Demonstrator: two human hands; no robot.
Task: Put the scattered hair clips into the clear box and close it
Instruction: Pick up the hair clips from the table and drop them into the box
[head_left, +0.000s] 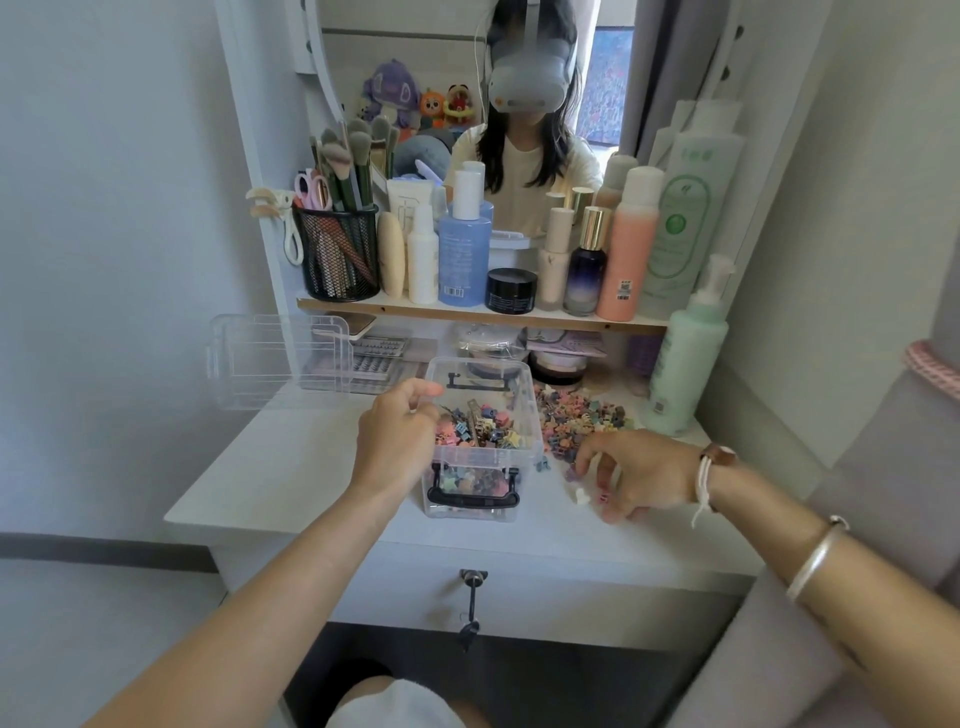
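A clear box (530, 415) with black latches stands open in the middle of the white dressing table, partly filled with small coloured hair clips (480, 431). Its clear lid (275, 358) lies apart at the back left. A heap of scattered hair clips (582, 421) lies right of the box. My left hand (397, 441) rests against the box's left rim, fingers curled; whether it holds clips I cannot tell. My right hand (639, 478) is down on the table in front of the heap, fingers pinching at a few loose clips (576, 475).
A shelf (467, 312) behind holds bottles, a black jar (511, 290) and a mesh cup of brushes (337, 254). A green pump bottle (685, 353) stands right of the heap. Lash trays and pouches sit under the shelf. A key hangs in the drawer (471, 597) below.
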